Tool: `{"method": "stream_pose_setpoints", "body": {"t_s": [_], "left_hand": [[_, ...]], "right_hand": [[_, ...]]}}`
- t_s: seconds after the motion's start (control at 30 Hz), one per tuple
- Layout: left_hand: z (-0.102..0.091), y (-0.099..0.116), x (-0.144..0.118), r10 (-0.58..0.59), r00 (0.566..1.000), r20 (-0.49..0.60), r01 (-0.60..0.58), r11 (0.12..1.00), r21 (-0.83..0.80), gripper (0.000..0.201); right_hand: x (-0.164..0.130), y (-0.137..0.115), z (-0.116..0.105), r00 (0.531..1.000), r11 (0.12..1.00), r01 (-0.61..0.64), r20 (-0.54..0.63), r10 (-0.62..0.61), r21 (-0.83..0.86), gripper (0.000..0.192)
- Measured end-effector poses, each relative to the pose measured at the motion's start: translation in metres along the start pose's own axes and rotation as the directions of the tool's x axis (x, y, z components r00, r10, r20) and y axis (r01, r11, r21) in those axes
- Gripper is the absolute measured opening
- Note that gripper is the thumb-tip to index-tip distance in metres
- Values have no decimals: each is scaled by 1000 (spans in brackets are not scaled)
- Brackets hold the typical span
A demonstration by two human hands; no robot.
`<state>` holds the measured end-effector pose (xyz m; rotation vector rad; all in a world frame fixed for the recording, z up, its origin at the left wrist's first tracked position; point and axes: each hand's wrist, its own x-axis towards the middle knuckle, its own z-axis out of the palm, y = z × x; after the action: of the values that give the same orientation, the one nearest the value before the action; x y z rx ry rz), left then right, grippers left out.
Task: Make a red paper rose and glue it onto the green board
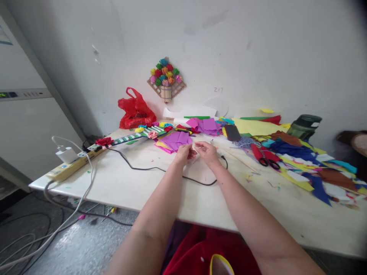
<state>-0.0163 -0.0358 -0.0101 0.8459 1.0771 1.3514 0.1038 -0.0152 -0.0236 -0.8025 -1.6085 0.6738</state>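
Note:
My left hand (185, 153) and my right hand (207, 151) meet over the middle of the white table (137, 183), fingertips pinched together on something small and pale that I cannot make out. Just beyond them lies a stack of purple paper squares (175, 140). A black cable (160, 170) curves under my wrists.
A power strip with a white charger (67, 156) lies at the left edge. Red-handled scissors (265, 156), a black phone (232, 132), coloured paper scraps (309, 168), a green bottle (304, 126) and a red plastic bag (135, 110) are around. Paper flowers (165, 78) hang on the wall. A person's part shows at far right.

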Motion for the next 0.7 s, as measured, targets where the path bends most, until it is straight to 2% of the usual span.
{"method": "stream_pose_setpoints", "body": {"t_s": [0.2, 0.37, 0.5, 0.6, 0.7], "left_hand": [[3, -1, -4, 7, 994, 106, -7, 1000, -3, 23], [5, -3, -4, 37, 981, 192, -31, 999, -35, 13], [4, -3, -3, 55, 985, 162, -51, 998, -30, 12], [3, -2, -4, 63, 989, 137, -58, 998, -39, 13], [3, -1, -6, 71, 985, 156, -65, 997, -44, 13]], "right_hand": [[0, -8, -2, 992, 986, -122, -13, 124, 112, 27], [1, -1, -1, 985, 972, -170, 7, 171, 161, 31], [1, 1, -1, 986, 967, -167, 23, 165, 192, 34], [0, -8, -3, 988, 970, -156, 5, 158, 187, 34], [-2, -18, -5, 985, 960, -164, -12, 171, 228, 35]]}}
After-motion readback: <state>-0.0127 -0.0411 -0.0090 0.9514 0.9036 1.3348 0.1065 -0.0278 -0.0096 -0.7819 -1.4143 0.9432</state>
